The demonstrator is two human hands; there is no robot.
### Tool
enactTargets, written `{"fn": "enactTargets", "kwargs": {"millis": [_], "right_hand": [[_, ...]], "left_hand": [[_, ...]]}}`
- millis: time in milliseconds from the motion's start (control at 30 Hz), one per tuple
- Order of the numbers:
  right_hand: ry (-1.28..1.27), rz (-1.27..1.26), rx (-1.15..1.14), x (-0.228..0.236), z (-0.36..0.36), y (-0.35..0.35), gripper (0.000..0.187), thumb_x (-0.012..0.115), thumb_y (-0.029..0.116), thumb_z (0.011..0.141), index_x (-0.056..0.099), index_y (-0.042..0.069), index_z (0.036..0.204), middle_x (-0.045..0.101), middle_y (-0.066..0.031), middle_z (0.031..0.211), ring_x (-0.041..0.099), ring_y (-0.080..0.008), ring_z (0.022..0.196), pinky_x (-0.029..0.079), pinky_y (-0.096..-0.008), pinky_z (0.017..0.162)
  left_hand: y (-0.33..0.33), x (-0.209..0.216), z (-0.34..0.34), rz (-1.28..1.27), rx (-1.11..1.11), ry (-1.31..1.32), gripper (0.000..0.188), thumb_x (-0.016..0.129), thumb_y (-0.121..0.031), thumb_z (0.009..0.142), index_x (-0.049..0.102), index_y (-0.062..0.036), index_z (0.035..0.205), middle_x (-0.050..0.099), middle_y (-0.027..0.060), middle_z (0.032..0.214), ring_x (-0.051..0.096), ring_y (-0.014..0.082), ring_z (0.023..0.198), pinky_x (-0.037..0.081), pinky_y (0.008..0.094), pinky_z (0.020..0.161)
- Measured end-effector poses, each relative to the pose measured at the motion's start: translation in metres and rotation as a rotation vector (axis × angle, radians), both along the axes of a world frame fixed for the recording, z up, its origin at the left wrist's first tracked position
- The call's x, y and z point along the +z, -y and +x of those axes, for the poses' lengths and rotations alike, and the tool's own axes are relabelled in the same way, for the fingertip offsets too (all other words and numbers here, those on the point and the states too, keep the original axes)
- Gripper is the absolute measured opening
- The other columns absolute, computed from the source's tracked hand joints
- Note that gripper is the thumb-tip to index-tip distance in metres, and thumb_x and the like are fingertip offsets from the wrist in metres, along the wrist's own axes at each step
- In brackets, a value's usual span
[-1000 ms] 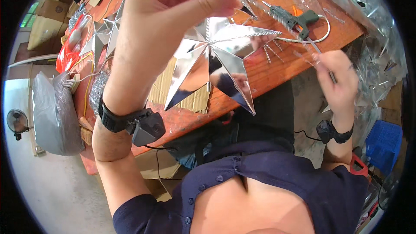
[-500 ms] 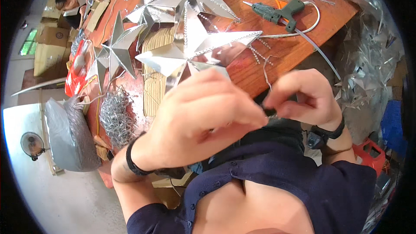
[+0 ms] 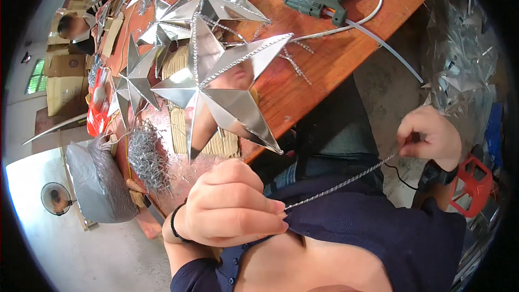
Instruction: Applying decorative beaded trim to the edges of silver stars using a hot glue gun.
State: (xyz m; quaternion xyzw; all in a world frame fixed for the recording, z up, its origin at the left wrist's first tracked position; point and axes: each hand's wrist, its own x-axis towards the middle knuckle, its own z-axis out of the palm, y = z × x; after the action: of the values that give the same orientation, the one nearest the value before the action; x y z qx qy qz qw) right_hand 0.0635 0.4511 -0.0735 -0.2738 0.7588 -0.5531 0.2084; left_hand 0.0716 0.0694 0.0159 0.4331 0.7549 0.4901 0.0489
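Note:
My left hand [image 3: 233, 206] is closed, pinching one end of a thin silver beaded strand [image 3: 341, 184] between thumb and fingers. The other end is pinched in my right hand [image 3: 431, 138], farther to the right. Between them the strand runs almost straight, slanting up to the right over my lap, off the table. Nearest to my hands, a large shiny silver star [image 3: 230, 103] lies at the table's near edge on ribbed cardboard [image 3: 178, 132]. Similar strands line two of its ridges.
More silver stars [image 3: 208, 0] cover the far part of the wooden table [image 3: 324, 70]. A green glue gun [image 3: 316, 4] with a white cord lies at right. Tangled silver strands [image 3: 146, 154] sit at left beside a grey bag [image 3: 100, 184]. Another person [image 3: 81, 30] is at far left.
My hands, close together before, have moved apart: the left down and left, the right outward to the right. The strand is now stretched between them. The view has also shifted.

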Motion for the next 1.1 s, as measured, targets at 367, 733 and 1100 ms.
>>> {"fn": "enactTargets", "kwargs": {"millis": [367, 733, 1100], "right_hand": [[-0.509, 0.39, -0.676, -0.038, -0.014, 0.033, 0.015, 0.068, 0.013, 0.088, 0.055, 0.005, 0.091, 0.057, -0.0129, 0.081, 0.06, -0.033, 0.078, 0.046, -0.0426, 0.07], [-1.005, 0.271, -0.719, -0.071, -0.056, 0.148, 0.018, 0.071, 0.016, 0.08, 0.062, 0.008, 0.093, 0.063, -0.0056, 0.09, 0.062, -0.026, 0.09, 0.05, -0.0398, 0.082], [-1.054, 0.443, -0.726, -0.066, -0.049, 0.093, 0.013, 0.068, 0.016, 0.088, 0.06, 0.007, 0.093, 0.062, -0.0084, 0.092, 0.061, -0.0293, 0.09, 0.05, -0.0413, 0.079]], "left_hand": [[-0.024, -0.009, 0.006, -0.271, -0.029, 0.016, 0.019, 0.084, -0.008, 0.06, 0.075, -0.0112, 0.077, 0.067, -0.0027, 0.074, 0.055, 0.0167, 0.068, 0.043, 0.0288, 0.058], [-0.025, -0.021, 0.021, -0.333, -0.006, 0.022, 0.023, 0.083, -0.004, 0.059, 0.075, -0.013, 0.078, 0.062, -0.0026, 0.074, 0.056, 0.0184, 0.069, 0.045, 0.0306, 0.06], [-0.009, -0.022, 0.025, -0.298, 0.02, 0.057, 0.026, 0.084, -0.003, 0.061, 0.075, -0.0141, 0.082, 0.063, -0.0025, 0.076, 0.057, 0.0189, 0.07, 0.045, 0.0316, 0.06]]}}
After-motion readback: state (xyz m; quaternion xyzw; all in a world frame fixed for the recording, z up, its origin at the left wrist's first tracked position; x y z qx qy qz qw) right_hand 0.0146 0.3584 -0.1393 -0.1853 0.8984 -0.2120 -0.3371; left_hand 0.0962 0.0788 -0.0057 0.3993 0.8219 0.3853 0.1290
